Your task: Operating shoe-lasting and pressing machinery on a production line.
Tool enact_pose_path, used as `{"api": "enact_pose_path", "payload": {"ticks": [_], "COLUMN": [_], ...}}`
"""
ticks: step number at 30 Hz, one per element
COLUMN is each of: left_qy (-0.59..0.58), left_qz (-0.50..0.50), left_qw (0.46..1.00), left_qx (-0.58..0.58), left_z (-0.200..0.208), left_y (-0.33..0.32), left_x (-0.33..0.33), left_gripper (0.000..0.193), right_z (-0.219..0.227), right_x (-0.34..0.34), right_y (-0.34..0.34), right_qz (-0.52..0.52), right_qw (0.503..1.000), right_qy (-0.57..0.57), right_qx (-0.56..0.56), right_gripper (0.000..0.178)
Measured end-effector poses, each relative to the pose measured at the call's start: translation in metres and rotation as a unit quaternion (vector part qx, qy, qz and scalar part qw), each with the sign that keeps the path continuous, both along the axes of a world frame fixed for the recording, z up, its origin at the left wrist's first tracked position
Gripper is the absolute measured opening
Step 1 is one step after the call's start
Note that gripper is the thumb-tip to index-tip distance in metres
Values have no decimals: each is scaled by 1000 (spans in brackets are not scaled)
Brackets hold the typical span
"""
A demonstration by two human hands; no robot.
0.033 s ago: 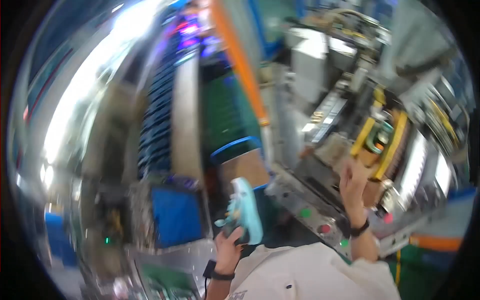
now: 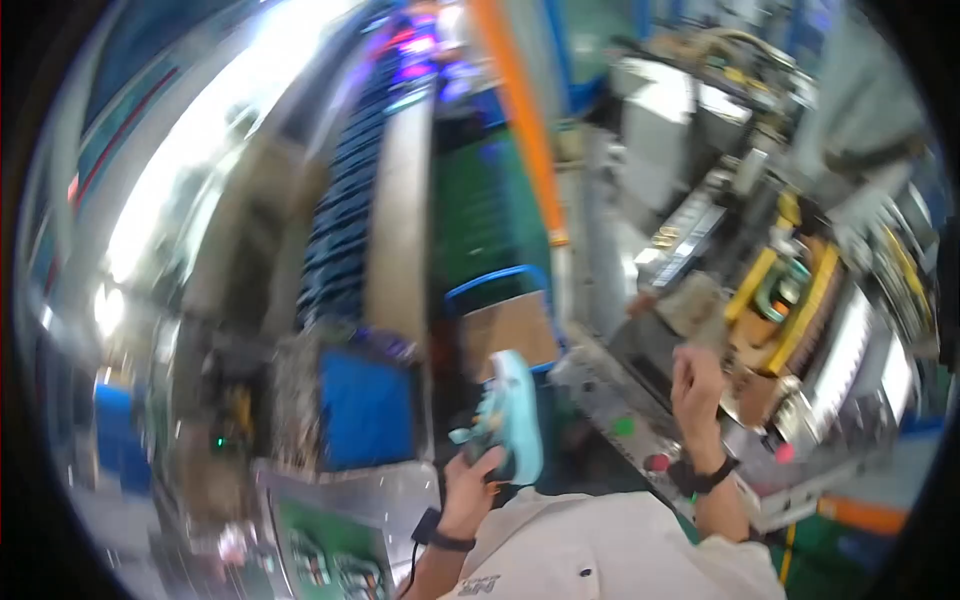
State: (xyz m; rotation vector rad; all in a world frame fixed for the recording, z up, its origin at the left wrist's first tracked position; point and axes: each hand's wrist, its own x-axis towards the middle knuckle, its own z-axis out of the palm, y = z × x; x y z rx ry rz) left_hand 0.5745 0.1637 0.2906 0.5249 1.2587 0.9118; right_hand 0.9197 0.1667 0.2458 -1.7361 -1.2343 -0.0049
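Observation:
My left hand (image 2: 470, 480) is closed around a light turquoise shoe-shaped piece (image 2: 512, 415), held upright in front of my chest. My right hand (image 2: 697, 380) is raised at the front edge of a grey machine (image 2: 640, 400), its fingers curled near a brown and yellow fixture (image 2: 775, 310); whether it holds anything is blurred. Both wrists wear dark bands. The whole picture is smeared by motion.
A control strip with green (image 2: 624, 427) and red (image 2: 657, 462) buttons runs along the machine's front. A blue-framed cart with a cardboard sheet (image 2: 508, 325) stands ahead, a blue bin (image 2: 365, 405) to the left, a long row of dark blue trays (image 2: 345, 210) beyond, and a green floor aisle (image 2: 480, 210).

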Motion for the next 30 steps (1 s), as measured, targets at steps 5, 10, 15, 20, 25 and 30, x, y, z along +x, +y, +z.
{"api": "enact_pose_path", "payload": {"ticks": [5, 10, 15, 20, 25, 30], "left_qy": [-14, -15, 111, -28, -16, 62], "left_qz": [-19, 66, 134, 385, 527, 615], "left_qw": [998, 997, 983, 922, 849, 786], "left_qx": [-54, -45, -55, -40, -32, -34], "left_z": [-10, -5, -22, -82, -147, -185], "left_y": [-55, -104, -136, -167, -175, -194], "left_x": [-22, -54, -116, -213, -350, -497], "left_gripper": [38, 47, 29, 23, 28, 27], "right_z": [-132, -176, -199, -156, -8, 101], "right_x": [-68, -61, -46, -76, -223, -406], "right_y": [-8, -5, 1, 78, 169, 206], "right_qz": [170, 203, 213, 176, 317, 430], "right_qw": [974, 966, 963, 965, 947, 897], "right_qy": [-37, -13, -57, -73, -40, -99], "right_qx": [-146, -160, -154, -180, 2, 15], "right_gripper": [16, 19, 21, 20, 17, 15]}}
